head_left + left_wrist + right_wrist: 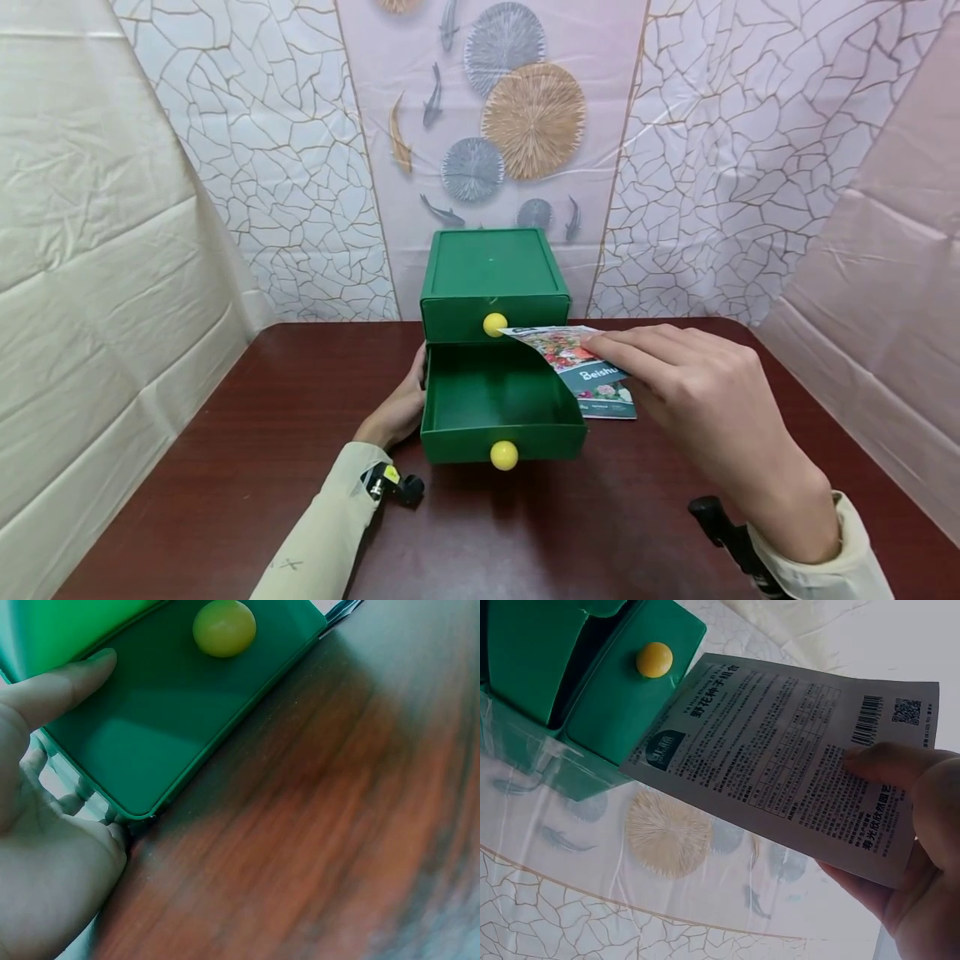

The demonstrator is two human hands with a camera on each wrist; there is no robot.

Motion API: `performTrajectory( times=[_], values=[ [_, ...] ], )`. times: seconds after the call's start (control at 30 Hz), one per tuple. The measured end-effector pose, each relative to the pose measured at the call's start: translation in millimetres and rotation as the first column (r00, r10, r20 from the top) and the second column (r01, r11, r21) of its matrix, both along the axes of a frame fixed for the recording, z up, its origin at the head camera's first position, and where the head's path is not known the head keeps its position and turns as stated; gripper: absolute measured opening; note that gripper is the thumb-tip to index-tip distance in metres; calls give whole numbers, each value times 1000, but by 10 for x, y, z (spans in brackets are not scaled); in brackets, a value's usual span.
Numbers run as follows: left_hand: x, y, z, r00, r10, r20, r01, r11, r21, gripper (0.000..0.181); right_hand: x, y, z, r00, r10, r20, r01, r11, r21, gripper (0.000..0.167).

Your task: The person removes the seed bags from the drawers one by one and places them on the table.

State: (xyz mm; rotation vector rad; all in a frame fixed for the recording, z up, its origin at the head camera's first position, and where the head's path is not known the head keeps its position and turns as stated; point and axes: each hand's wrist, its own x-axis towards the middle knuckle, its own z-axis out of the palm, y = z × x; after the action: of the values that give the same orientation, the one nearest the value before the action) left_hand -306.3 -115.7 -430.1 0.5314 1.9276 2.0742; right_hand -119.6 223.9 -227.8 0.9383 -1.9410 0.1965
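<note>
My right hand (pixel 682 392) pinches a seed packet (pixel 562 350) between thumb and fingers. Red flowers and "Beishu" lettering cover its front; the right wrist view shows the back (pixel 780 765), with printed text, a barcode and a QR code. The packet hangs over the right side of a pulled-out lower drawer (pixel 504 443). Against the left side of the green drawer cabinet (pixel 491 262) rests my left hand (pixel 401 408), its farther fingers partly hidden. In the left wrist view its thumb (pixel 79 679) stretches across the green front. The drawer's visible inside holds nothing.
A teal, flower-printed packet edge (pixel 609 408) shows low beside the cabinet's right side. The upper drawer, with a yellow knob (pixel 495 324), is closed. Everything stands on a dark red-brown wooden table (pixel 322 392), with patterned cloth (pixel 300 167) hanging behind.
</note>
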Motion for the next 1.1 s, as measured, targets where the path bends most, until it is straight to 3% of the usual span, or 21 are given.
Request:
performTrajectory(
  times=[0.47, 0.73, 1.1],
  values=[
    [-2, -13, -6, 1000, -16, -22, 16, 1000, -13, 99, -28, 95, 16, 995, -82, -47, 76, 990, -122, 37],
    [-2, -11, 2, 1000, -11, -9, 11, 1000, -15, 100, -147, 165, 8, 988, -138, -72, 125, 978, -165, 39],
    [-1, -2, 9, 1000, 0, -3, 0, 1000, -17, 98, -341, 256, -88, 978, -206, -44, 194, 963, -189, 35]
  ],
)
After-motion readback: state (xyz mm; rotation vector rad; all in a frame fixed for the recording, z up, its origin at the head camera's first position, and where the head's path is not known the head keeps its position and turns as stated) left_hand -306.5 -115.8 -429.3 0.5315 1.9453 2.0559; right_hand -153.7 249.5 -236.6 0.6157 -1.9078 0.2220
